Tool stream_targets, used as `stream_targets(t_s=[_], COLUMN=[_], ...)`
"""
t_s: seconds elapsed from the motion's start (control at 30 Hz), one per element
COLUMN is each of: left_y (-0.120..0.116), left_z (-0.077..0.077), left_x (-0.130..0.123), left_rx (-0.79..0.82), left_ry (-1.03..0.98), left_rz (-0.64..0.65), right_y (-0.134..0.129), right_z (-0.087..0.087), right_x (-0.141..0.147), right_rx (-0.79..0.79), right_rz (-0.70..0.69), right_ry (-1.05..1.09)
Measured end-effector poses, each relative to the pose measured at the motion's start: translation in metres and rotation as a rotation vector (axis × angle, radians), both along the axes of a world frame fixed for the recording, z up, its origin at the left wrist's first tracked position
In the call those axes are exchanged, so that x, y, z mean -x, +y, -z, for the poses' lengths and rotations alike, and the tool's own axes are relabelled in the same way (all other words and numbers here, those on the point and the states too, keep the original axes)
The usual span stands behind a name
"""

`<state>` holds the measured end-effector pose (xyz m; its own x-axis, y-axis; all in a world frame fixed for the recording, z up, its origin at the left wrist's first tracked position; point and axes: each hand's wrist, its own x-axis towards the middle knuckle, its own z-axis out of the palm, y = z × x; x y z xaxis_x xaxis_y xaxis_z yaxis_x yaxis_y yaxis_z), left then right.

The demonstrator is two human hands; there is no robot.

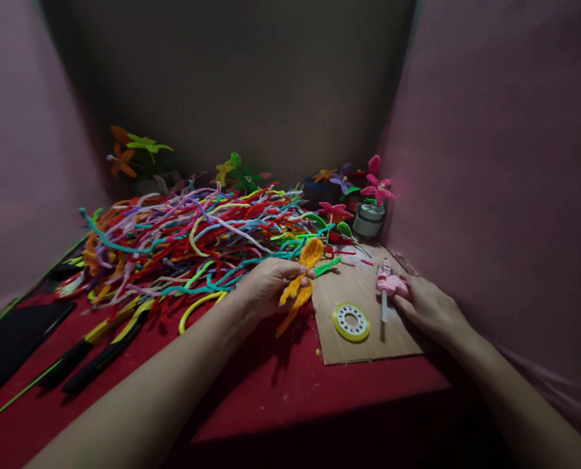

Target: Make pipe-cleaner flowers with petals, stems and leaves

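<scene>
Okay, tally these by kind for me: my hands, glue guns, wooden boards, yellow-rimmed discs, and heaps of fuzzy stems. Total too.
Hands, left hand and right hand: 2
Pink glue gun: 1
Wooden board: 1
Yellow-rimmed disc: 1
Heap of fuzzy stems: 1
Total: 6

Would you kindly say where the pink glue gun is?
In the head view, the pink glue gun is right of centre, in the right hand, right of the yellow-rimmed disc.
</scene>
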<state>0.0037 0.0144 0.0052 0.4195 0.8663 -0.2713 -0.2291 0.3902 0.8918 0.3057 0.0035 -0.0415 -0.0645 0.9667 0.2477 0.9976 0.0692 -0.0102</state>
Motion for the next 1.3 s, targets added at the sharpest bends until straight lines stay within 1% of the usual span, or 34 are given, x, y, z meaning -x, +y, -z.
stream_targets(t_s=[0.1,0.17,0.2,0.23,0.27,0.3,0.33,0.37,0.4,0.43,0.5,0.57,0.6,0.63,0.7,0.77,0.87,0.93,1.1,1.17,1.3], left_y=[0.001,0.003,0.004,0.005,0.005,0.004,0.002,0.0,-0.003,-0.006,-0.011,-0.014,-0.014,-0.014,-0.014,-0.013,-0.01,-0.008,-0.008,-0.01,-0.015], left_z=[-0.004,-0.005,-0.006,-0.005,-0.004,-0.003,-0.002,0.0,0.003,0.005,0.01,0.016,0.018,0.02,0.024,0.025,0.024,0.022,0.017,0.014,0.008], left_x=[0.006,0.014,0.018,0.021,0.024,0.026,0.027,0.026,0.024,0.022,0.015,0.009,0.006,0.004,0.001,0.0,0.003,0.007,0.012,0.012,0.011], left_rx=[-0.205,-0.293,-0.312,-0.32,-0.322,-0.318,-0.307,-0.288,-0.263,-0.232,-0.176,-0.156,-0.153,-0.15,-0.136,-0.112,-0.098,-0.105,-0.115,-0.107,-0.09], left_ry=[0.16,0.223,0.252,0.277,0.293,0.301,0.305,0.307,0.307,0.31,0.298,0.281,0.275,0.268,0.244,0.206,0.137,0.075,-0.164,-0.212,-0.239], left_rz=[-0.098,-0.133,-0.161,-0.194,-0.226,-0.253,-0.269,-0.272,-0.26,-0.241,-0.187,-0.163,-0.155,-0.15,-0.138,-0.131,-0.148,-0.147,-0.044,-0.005,0.03], right_y=[-0.002,-0.01,-0.016,-0.022,-0.028,-0.034,-0.037,-0.039,-0.038,-0.035,-0.025,-0.012,-0.007,-0.003,0.001,0.001,-0.002,-0.006,-0.015,-0.017,-0.019], right_z=[-0.008,-0.018,-0.023,-0.028,-0.033,-0.037,-0.04,-0.041,-0.042,-0.042,-0.039,-0.033,-0.03,-0.028,-0.022,-0.018,-0.014,-0.013,-0.015,-0.017,-0.018], right_x=[-0.006,-0.002,0.003,0.012,0.023,0.036,0.051,0.067,0.083,0.098,0.123,0.14,0.146,0.151,0.157,0.16,0.16,0.159,0.156,0.155,0.154], right_rx=[0.014,-0.041,-0.113,-0.175,-0.206,-0.158,-0.07,0.081,0.191,0.216,0.197,0.343,0.41,0.439,0.482,0.48,0.45,0.472,0.597,0.618,0.641], right_rz=[-0.018,0.043,0.049,0.021,-0.042,-0.144,-0.238,-0.295,-0.322,-0.328,-0.292,-0.245,-0.248,-0.261,-0.306,-0.348,-0.386,-0.403,-0.528,-0.55,-0.55], right_ry=[-0.029,-0.047,-0.01,0.077,0.215,0.39,0.573,0.706,0.795,0.864,0.988,1.171,1.246,1.264,1.357,1.454,1.569,1.647,1.893,1.964,2.008])
